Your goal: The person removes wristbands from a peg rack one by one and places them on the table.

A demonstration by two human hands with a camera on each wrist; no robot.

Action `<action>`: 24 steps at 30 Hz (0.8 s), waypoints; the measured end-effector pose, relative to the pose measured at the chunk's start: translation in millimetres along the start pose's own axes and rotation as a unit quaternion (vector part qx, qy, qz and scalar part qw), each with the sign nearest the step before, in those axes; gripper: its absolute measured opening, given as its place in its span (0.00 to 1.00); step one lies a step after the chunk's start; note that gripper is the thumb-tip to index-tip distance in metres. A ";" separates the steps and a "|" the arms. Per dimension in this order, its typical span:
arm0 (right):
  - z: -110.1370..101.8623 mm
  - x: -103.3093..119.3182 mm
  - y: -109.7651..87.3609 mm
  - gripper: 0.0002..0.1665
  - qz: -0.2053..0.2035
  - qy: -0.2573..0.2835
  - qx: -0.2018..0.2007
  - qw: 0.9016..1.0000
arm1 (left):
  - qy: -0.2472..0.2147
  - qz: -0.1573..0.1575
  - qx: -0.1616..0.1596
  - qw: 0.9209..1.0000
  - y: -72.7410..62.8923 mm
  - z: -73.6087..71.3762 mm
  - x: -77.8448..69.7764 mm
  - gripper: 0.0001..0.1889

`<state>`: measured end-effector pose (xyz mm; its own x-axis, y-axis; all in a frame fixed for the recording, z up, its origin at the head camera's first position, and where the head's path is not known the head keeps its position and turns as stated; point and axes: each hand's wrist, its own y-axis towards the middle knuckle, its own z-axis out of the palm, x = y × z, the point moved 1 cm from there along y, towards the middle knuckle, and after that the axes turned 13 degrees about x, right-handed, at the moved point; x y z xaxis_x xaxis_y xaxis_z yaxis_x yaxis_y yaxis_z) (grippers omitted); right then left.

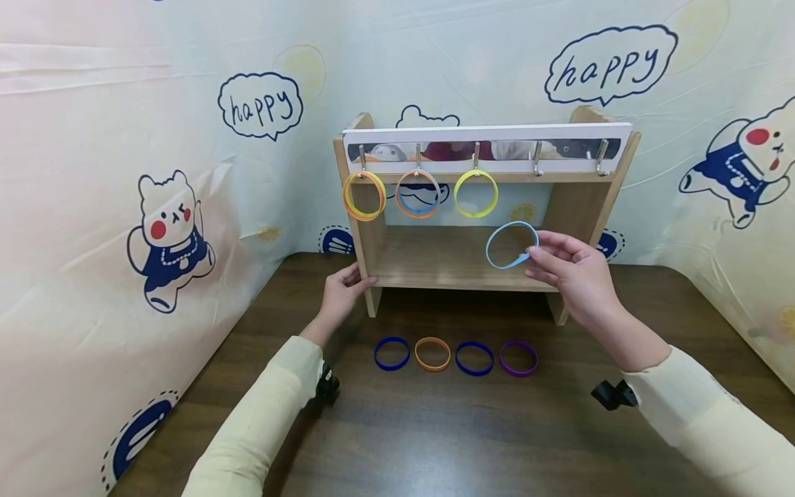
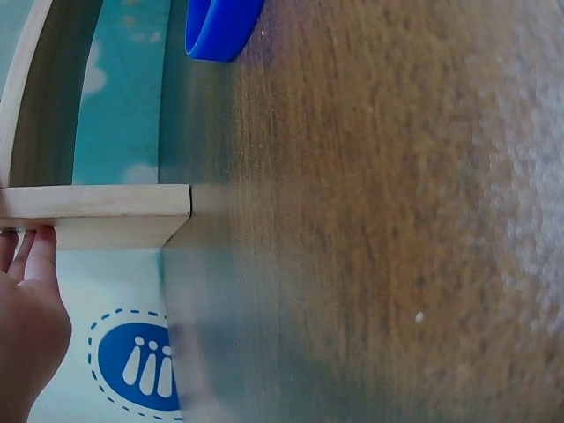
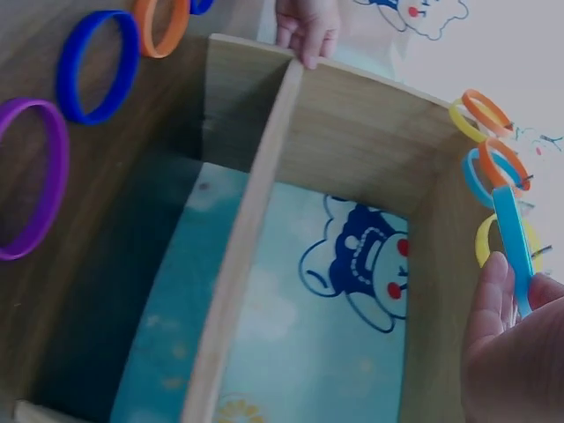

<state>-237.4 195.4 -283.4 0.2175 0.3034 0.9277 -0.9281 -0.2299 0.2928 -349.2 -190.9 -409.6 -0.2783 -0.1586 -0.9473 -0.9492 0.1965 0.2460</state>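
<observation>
My right hand (image 1: 574,269) pinches a light blue silicone wristband (image 1: 512,268) between thumb and fingers, raised in front of the wooden rack (image 1: 466,276). In the right wrist view, the same wristband (image 3: 513,238) appears nearly edge-on. My left hand (image 1: 340,298) grips the rack's left side panel at shelf height, its thumb on the front edge. Along the rack's top rail, a yellow-and-orange pair of wristbands (image 1: 348,200), an orange and light blue pair (image 1: 402,203) and a yellow wristband (image 1: 495,197) hang from metal hooks (image 1: 477,155).
On the dark wooden table (image 1: 435,435), a row in front of the rack holds a blue wristband (image 1: 377,359), an orange one (image 1: 433,368), another blue one (image 1: 475,373) and a purple one (image 1: 518,373). Two more hooks (image 1: 537,159) stand to the right. A printed cloth (image 1: 186,83) surrounds the table.
</observation>
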 end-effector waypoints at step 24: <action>-59.9 -48.8 -42.0 0.11 0.081 -0.058 0.050 0.994 | 0.007 -0.011 0.001 1.000 0.3 -2.0 1.0 0.29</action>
<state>-227.1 245.7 -354.8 0.1065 0.1468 0.9834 -0.9201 -0.3603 0.1535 -350.1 -192.9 -410.0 -0.2589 -0.1773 -0.9495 -0.9551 0.1937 0.2242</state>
